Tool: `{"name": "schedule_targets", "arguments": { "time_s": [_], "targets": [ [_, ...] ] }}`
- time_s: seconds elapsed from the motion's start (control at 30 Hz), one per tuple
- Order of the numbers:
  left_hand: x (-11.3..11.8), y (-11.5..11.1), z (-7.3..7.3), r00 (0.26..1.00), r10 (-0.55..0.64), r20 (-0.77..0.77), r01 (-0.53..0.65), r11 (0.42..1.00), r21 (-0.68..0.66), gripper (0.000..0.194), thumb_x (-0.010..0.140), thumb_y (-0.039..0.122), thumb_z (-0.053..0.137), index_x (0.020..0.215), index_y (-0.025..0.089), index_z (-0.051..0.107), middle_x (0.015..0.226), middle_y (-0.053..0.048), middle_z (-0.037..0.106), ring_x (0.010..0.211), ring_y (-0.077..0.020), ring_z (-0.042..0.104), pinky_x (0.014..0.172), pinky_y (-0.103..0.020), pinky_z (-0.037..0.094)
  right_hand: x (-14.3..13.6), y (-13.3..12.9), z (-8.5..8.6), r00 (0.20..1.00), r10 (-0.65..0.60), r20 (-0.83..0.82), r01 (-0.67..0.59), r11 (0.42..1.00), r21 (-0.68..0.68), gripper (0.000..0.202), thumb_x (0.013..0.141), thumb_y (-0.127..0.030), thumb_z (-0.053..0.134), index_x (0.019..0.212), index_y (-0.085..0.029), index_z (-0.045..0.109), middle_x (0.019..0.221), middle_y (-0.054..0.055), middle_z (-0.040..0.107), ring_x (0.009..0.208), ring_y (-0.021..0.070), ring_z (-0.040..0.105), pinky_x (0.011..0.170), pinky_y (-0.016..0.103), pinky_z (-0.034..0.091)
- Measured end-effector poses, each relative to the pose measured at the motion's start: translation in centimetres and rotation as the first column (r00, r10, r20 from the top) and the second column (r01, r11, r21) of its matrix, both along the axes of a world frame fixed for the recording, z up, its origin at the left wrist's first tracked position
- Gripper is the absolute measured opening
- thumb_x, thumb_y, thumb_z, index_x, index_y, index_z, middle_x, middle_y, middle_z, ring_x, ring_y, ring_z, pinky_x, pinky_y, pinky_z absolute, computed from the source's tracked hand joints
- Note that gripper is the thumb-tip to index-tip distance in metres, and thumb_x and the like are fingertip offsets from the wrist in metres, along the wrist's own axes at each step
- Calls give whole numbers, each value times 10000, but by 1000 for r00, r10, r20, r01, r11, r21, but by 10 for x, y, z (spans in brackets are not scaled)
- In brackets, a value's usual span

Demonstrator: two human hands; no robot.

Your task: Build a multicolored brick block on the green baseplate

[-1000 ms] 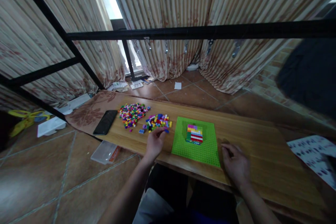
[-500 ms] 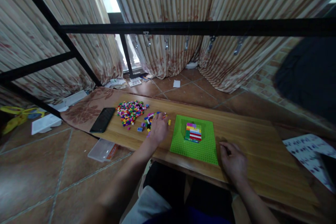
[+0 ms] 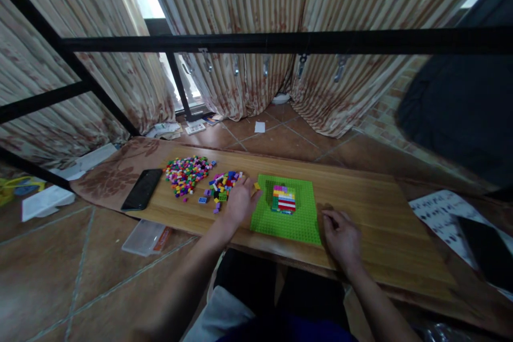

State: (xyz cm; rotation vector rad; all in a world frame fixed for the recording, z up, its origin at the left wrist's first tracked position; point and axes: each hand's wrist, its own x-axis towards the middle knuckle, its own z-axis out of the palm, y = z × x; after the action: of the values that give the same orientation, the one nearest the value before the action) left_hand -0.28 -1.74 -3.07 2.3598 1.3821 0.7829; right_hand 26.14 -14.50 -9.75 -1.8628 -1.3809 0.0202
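Observation:
On the low wooden table a green baseplate (image 3: pixel 306 227) carries a small block of stacked toy bricks (image 3: pixel 285 200) in red, white, yellow, green and purple layers. My left hand (image 3: pixel 240 203) is at the plate's left edge, fingers closed on a yellow brick (image 3: pixel 257 186) at the fingertips. Just left of that hand lies a small pile of loose bricks (image 3: pixel 224 181), partly covered by it. My right hand (image 3: pixel 342 235) rests on the table by the plate's right edge, with fingers curled in and nothing visible in them.
A larger heap of tiny colourful bricks (image 3: pixel 186 173) lies farther left, beside a black phone (image 3: pixel 142 189). On the floor below is a clear plastic box (image 3: pixel 142 238). A printed sheet (image 3: pixel 436 219) and a dark device (image 3: pixel 483 251) are at right. A black metal bar (image 3: pixel 248 44) crosses ahead.
My left hand has moved right from the small pile to the baseplate's left edge, the yellow brick moving with it. The view has turned right; my right hand stays beside the plate.

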Motion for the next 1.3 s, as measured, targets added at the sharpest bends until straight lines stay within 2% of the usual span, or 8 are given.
{"name": "schedule_targets", "arguments": {
  "time_s": [0.17, 0.3, 0.43, 0.53, 0.7, 0.83, 1.07, 1.3],
  "targets": [
    [30, -38, -5, 915, -2, 404, 86, 978, -191, 258, 787, 169, 633, 1039, 189, 582, 988, -43, 640, 746, -130, 632, 685, -265, 527, -2, 1, 2, 1000, 8, -15, -8, 1000, -1, 302, 870, -377, 460, 877, -185, 694, 897, 99, 675, 791, 216, 629, 751, 351, 486],
    [50, -55, -9, 822, 34, 569, 156, 947, -282, 236, 778, 147, 635, 1004, 187, 578, 975, -38, 655, 741, -119, 656, 678, -248, 536, -2, 1, 3, 999, 10, -46, -11, 1000, -4, 305, 866, -391, 474, 873, -184, 697, 895, 101, 677, 794, 221, 627, 752, 362, 488],
    [58, -66, -14, 789, 66, 611, 166, 934, -316, 242, 788, 162, 632, 1017, 188, 558, 916, -32, 657, 778, -134, 663, 727, -271, 550, -6, 1, 11, 975, -10, -222, 13, 1000, 12, 323, 836, -442, 530, 894, -177, 705, 926, 107, 688, 827, 233, 633, 792, 397, 491],
    [62, -76, -17, 795, 64, 603, 140, 948, -285, 250, 787, 162, 632, 1024, 194, 562, 965, -37, 623, 793, -130, 652, 735, -275, 557, -24, 0, 29, 877, 16, -480, 9, 999, 51, 353, 822, -471, 566, 960, -175, 699, 976, 107, 706, 886, 231, 645, 825, 395, 496],
    [68, -88, -18, 809, -25, 588, 167, 968, -188, 284, 783, 84, 584, 1034, 216, 571, 1022, -34, 577, 861, -129, 624, 749, -271, 562, -67, -1, 57, 764, 211, -610, -273, 962, -10, 309, 782, -441, 639, 989, -223, 714, 959, 56, 715, 874, 205, 650, 795, 343, 506],
    [69, -90, -19, 791, -43, 610, 200, 961, -192, 285, 799, 81, 565, 1050, 217, 563, 1052, -44, 565, 858, -125, 620, 769, -288, 575, -78, 2, 57, 694, 191, -694, -278, 961, -14, 253, 789, -415, 626, 912, -220, 730, 931, 54, 733, 854, 208, 665, 806, 356, 509],
    [65, -83, -14, 802, -66, 594, 221, 956, -191, 260, 827, 90, 542, 1052, 214, 582, 1057, -49, 578, 909, -135, 628, 798, -285, 566, -68, 15, 56, 782, 255, -569, -303, 953, 10, 259, 841, -415, 565, 906, -224, 727, 931, 51, 724, 862, 203, 655, 798, 335, 494],
    [53, -39, -3, 887, 88, 452, -63, 995, -72, 236, 839, 116, 531, 1038, 196, 629, 1010, -68, 648, 973, -192, 615, 889, -364, 513, -52, 44, 63, 921, 300, -248, -304, 952, 22, 279, 892, -365, 479, 905, -205, 707, 878, 68, 689, 806, 206, 635, 763, 337, 482]
  ]
}}
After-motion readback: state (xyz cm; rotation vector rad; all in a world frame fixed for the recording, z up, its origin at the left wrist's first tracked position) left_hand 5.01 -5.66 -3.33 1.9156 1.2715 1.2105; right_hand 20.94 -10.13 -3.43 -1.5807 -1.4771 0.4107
